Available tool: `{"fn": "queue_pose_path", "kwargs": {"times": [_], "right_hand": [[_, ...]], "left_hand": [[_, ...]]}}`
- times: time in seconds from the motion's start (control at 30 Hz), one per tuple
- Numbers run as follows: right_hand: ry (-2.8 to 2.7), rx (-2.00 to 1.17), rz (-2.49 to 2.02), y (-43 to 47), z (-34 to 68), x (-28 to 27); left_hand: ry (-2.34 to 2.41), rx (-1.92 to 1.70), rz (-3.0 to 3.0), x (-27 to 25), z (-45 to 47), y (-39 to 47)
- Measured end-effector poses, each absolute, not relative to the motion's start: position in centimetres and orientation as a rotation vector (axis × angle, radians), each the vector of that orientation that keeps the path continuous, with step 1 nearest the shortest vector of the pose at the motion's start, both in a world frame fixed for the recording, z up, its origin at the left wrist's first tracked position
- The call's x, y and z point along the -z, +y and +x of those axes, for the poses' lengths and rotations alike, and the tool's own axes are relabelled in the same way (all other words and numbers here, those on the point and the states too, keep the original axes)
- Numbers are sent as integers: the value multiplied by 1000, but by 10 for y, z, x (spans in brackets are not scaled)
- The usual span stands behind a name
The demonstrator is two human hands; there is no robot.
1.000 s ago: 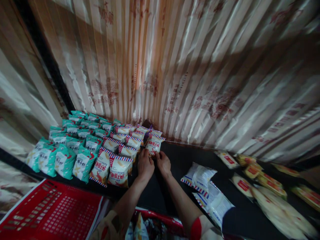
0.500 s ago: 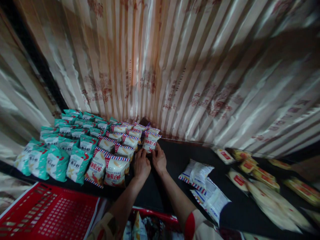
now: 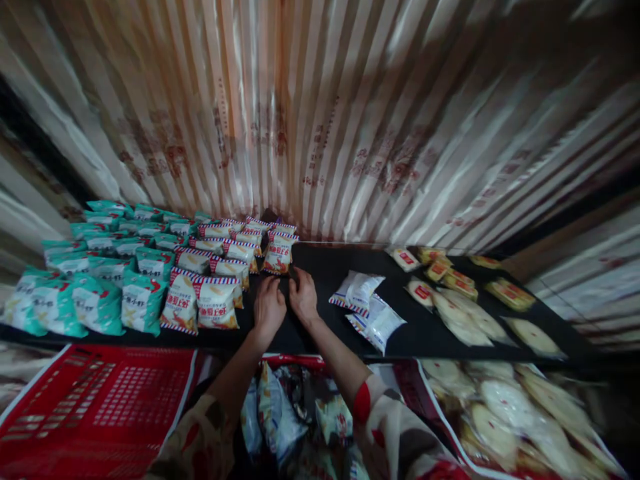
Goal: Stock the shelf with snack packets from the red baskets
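A small white-and-red snack bag (image 3: 278,253) with striped ends stands upright at the right end of the bag rows on a black shelf (image 3: 310,340). Just in front of it is my left hand (image 3: 270,305), fingers bent over the shelf and holding nothing I can see. Beside it, my right hand (image 3: 303,295) has loosely bent fingers near the bag's lower right corner, with no bag between them. Other striped bags (image 3: 218,303) stand in rows to the left. Two more snack bags (image 3: 376,321) lie flat to the right.
Teal snack bags (image 3: 144,300) fill the shelf's left side. Packaged flat foods (image 3: 460,317) lie at the right. Below are a red basket (image 3: 125,400), a container of mixed snack bags (image 3: 285,407) and a box of packaged pale discs (image 3: 505,407). A pleated curtain (image 3: 320,120) hangs behind.
Both hands have come away from the striped bag toward the shelf's front, leaving it standing. The view has shifted right and down, showing more of the containers below.
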State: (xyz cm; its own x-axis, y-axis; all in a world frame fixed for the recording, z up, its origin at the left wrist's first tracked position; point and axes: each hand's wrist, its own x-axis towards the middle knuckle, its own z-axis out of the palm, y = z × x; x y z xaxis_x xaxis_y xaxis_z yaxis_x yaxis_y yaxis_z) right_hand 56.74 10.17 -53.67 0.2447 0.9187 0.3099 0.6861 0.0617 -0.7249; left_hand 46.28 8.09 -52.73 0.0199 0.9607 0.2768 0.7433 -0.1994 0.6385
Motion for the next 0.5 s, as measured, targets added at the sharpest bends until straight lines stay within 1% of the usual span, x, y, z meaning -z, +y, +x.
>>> {"fn": "queue_pose_path", "kwargs": {"times": [0.17,0.27,0.37,0.43,0.5], "right_hand": [[-1596,-405,-1540,30,559,531],[-1667,-492,-1454,-23,552,535],[-1725,-654,-1504,-69,544,550],[-1732,-773,-1618,-92,540,565],[-1679,-898,-1757,-109,535,580]], "left_hand": [[1615,-953,1996,530,456,14],[1600,-874,1998,536,442,-35],[1653,-610,1975,543,426,-80],[1711,-361,1950,549,420,-104],[1730,-191,1914,556,419,-124]]}}
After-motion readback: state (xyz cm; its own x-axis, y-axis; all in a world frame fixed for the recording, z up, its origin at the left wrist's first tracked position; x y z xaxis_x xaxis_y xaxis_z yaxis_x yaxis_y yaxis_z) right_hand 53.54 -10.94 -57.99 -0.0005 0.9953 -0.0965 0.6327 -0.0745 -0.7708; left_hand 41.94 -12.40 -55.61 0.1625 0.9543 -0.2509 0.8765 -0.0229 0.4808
